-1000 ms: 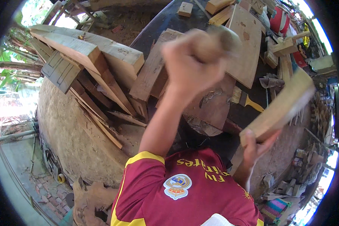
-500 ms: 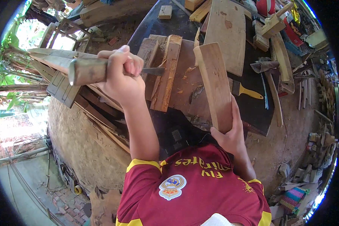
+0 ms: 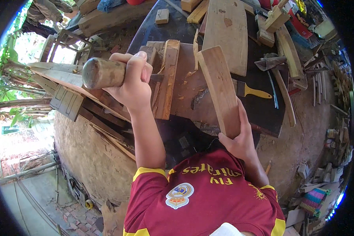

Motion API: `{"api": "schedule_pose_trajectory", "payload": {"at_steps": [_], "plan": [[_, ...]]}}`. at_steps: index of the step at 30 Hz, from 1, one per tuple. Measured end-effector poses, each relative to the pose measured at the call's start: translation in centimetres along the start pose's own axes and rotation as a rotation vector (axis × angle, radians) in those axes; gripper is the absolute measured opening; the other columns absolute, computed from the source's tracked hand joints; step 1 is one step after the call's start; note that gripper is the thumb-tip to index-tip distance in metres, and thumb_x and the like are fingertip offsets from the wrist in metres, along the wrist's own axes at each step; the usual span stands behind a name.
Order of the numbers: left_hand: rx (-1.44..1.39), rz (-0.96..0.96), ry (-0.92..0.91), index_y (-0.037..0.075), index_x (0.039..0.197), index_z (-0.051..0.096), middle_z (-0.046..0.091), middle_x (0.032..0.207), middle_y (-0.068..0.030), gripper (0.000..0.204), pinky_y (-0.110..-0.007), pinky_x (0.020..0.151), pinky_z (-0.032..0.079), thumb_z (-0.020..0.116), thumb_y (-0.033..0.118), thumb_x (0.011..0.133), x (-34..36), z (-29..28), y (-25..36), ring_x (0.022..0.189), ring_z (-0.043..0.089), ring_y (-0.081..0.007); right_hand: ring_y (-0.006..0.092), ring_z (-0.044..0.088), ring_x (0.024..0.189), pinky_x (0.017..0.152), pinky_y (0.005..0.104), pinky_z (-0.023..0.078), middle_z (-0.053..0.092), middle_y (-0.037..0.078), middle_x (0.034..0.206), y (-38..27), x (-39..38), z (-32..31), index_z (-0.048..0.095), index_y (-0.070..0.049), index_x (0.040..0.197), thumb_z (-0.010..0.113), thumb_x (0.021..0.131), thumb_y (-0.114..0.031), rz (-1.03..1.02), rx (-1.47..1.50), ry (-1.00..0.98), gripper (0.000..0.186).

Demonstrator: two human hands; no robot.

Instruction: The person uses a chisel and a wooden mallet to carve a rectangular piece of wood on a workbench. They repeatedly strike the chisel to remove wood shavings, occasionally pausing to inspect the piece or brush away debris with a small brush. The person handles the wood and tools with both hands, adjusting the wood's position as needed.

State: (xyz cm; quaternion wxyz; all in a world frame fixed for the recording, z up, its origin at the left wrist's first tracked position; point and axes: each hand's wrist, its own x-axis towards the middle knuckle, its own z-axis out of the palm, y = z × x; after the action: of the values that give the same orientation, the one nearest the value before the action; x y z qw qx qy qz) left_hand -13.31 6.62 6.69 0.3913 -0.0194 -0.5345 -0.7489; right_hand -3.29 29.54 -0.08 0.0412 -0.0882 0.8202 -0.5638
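Note:
My left hand is closed round the thick wooden handle of a chisel. The butt of the handle tilts up and to the left, and most of the blade hides behind my fingers and the wood. Just right of that fist lies a reddish-brown length of wood with a rough cut along its face, beside shorter pieces on the bench. My right hand grips the near end of a long, thick wooden block, which slants up and away over the bench.
A yellow-handled brush lies on the dark bench right of the block. Behind it are a wide board, a wooden mallet and a curved wood strip. Planks lean at the left. Shavings litter the bench.
The chisel handle has swung so its butt faces more toward me and sits further right. The bench has shifted slightly left in view. Both hands keep their hold.

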Motion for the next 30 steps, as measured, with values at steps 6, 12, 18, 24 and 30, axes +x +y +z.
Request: {"api": "schedule_pose_trajectory", "payload": {"at_steps": [6, 12, 18, 24, 30], "plan": [[-0.056, -0.005, 0.008, 0.005, 0.061, 0.043, 0.036, 0.047, -0.0009, 0.023, -0.024, 0.037, 0.026, 0.060, -0.006, 0.073, 1.3, 0.3, -1.4, 0.035, 0.033, -0.0095, 0.0278, 0.039, 0.132, 0.108, 0.0370, 0.029, 0.042, 0.020, 0.138, -0.2, -0.1, -0.3, 0.021, -0.002, 0.146, 0.062, 0.064, 0.002, 0.014, 0.015, 0.005, 0.092], [-0.093, -0.044, 0.029, 0.003, 0.059, 0.044, 0.039, 0.047, -0.0023, 0.023, -0.024, 0.036, 0.025, 0.061, -0.008, 0.069, 2.7, 0.4, -2.2, 0.035, 0.033, -0.0097, 0.0281, 0.044, 0.128, 0.104, 0.0363, 0.034, 0.046, 0.021, 0.134, 0.2, -0.1, -0.6, 0.022, -0.004, 0.146, 0.060, 0.067, 0.003, -0.045, -0.012, 0.038, 0.088], [-0.103, -0.106, 0.098, 0.004, 0.057, 0.042, 0.039, 0.047, -0.0020, 0.025, -0.026, 0.036, 0.023, 0.061, -0.007, 0.070, 3.3, 0.5, -2.6, 0.034, 0.032, -0.0104, 0.0284, 0.041, 0.130, 0.106, 0.0373, 0.032, 0.044, 0.021, 0.136, 0.4, 0.0, -0.8, 0.021, -0.004, 0.146, 0.061, 0.066, 0.003, 0.001, 0.000, 0.013, 0.090], [-0.043, -0.081, 0.136, 0.005, 0.055, 0.041, 0.041, 0.048, -0.0022, 0.026, -0.025, 0.036, 0.024, 0.060, -0.006, 0.069, 3.4, 1.3, -2.2, 0.035, 0.034, -0.0096, 0.0297, 0.036, 0.134, 0.109, 0.0386, 0.027, 0.039, 0.021, 0.141, 0.5, 0.1, -0.9, 0.023, -0.002, 0.145, 0.063, 0.064, 0.002, 0.019, 0.042, -0.012, 0.090], [0.084, -0.115, 0.175, 0.002, 0.052, 0.044, 0.045, 0.048, -0.0017, 0.024, -0.024, 0.034, 0.027, 0.061, -0.001, 0.068, 3.5, 3.4, -2.6, 0.034, 0.038, -0.0093, 0.0304, 0.036, 0.134, 0.110, 0.0394, 0.028, 0.038, 0.023, 0.143, -1.5, 3.9, -5.4, 0.027, 0.001, 0.144, 0.064, 0.067, 0.000, -0.409, -0.267, 0.165, 0.085]]}}
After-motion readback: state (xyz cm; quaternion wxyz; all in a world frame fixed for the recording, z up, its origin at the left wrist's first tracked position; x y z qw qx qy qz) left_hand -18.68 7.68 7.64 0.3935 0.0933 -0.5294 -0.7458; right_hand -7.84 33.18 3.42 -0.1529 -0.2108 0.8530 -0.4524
